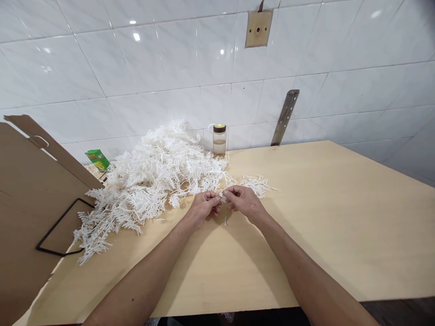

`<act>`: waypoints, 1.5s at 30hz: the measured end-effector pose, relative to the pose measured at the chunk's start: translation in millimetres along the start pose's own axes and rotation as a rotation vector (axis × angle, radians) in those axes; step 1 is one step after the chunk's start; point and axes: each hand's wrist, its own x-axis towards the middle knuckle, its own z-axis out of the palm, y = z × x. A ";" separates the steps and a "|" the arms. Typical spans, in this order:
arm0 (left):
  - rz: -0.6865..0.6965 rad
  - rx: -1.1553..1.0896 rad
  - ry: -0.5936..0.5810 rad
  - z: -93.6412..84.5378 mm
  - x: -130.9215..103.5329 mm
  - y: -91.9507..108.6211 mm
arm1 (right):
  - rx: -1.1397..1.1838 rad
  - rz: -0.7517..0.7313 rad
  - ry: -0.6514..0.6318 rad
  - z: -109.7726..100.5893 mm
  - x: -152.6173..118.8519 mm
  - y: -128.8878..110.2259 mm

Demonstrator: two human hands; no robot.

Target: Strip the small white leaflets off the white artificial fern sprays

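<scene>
Close together over the middle of the table, my left hand and my right hand both pinch a small white plastic sprig. Fingers and thumbs cover most of it. Just beneath them a tiny loose white piece lies on the wood. Behind my right hand is a small pile of white sprigs. To the left spreads a large tangled heap of white artificial foliage, its near edge close to my left hand.
A lidded bottle of liquid stands behind the heap by the tiled wall. At the left are a cardboard box, a black wire frame and a green packet. A metal bracket rises at the back of the wooden table.
</scene>
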 end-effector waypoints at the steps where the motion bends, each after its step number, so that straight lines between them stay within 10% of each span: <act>1: 0.006 0.018 -0.001 0.2 0.1 -0.5 | -0.004 -0.001 0.006 0.1 -0.3 -0.3; 24: 0.067 0.309 0.103 -11.3 -0.7 11.4 | -0.194 -0.232 -0.171 -7.0 0.9 6.3; 32: 0.048 0.201 -0.139 -11.7 -1.8 13.8 | -0.230 -0.245 -0.303 -3.6 -8.4 -2.9; 45: -0.035 0.173 0.033 -6.6 1.8 2.6 | -0.476 -0.304 -0.155 3.7 -6.2 2.8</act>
